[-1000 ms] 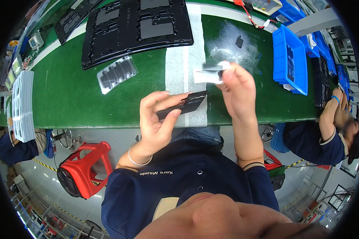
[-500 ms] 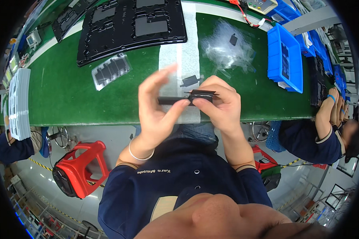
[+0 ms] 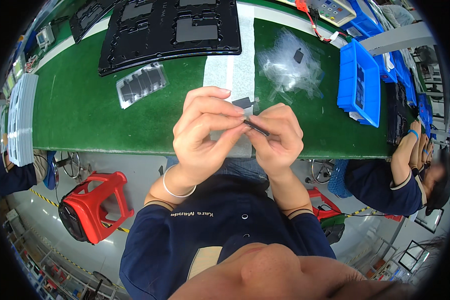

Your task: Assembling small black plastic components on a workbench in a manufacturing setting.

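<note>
Just above the near edge of the worktop point(image 3: 135, 131), my left hand point(image 3: 201, 134) and right hand point(image 3: 279, 138) angle inward, fingers curled, thumbs and forefingers pinching a slim black part point(image 3: 257, 128) between them.

The left fingers point(image 3: 211, 106) and right fingers point(image 3: 283, 116) pinch a thin black piece point(image 3: 257, 128) over the green table point(image 3: 80, 115).

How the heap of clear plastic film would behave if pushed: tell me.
The heap of clear plastic film is probably light and flexible, since its pieces look thin and see-through. It would likely spread rather than move as one, as they overlap loosely. The small black piece there may shift too.
</note>
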`<state>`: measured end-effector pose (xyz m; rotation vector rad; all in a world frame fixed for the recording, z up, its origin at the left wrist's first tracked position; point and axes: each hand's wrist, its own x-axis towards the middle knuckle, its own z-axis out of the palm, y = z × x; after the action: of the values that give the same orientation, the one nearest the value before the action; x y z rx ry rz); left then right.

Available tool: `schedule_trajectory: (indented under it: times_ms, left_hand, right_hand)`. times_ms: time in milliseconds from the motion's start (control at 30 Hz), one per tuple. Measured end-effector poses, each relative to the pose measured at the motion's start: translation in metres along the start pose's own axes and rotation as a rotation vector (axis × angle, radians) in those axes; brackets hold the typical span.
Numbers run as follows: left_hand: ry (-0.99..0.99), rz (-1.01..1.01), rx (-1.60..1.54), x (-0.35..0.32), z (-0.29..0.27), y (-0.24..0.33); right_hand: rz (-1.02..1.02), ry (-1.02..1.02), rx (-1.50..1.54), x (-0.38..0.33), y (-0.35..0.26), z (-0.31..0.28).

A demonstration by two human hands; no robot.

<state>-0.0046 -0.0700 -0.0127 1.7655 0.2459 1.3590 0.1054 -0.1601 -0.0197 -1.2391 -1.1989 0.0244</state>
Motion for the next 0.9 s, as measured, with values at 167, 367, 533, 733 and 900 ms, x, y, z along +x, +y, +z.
schedule_trajectory:
  times_ms: [167, 367, 533, 733, 900]
  left_hand:
    - [-0.009, 0.078, 0.124, -0.003, 0.001, -0.002]
    - [-0.110, 0.119, 0.331, -0.015, 0.011, 0.008]
    - [-0.209, 0.056, 0.491, -0.019, 0.021, 0.016]
    - [-0.167, 0.030, 0.314, -0.012, -0.002, -0.003]
    - [-0.100, -0.605, -0.683, -0.022, -0.002, 0.005]
  right_hand:
    - [-0.140, 0.067, -0.145, 0.000, 0.005, 0.003]
    - [-0.178, 0.174, -0.269, 0.002, 0.005, 0.006]
    - [-0.177, 0.196, -0.383, 0.002, 0.008, 0.007]
    - [0.346, 0.018, 0.118, 0.005, 0.001, -0.010]
    - [0.521, -0.094, 0.517, 0.002, 0.004, -0.009]
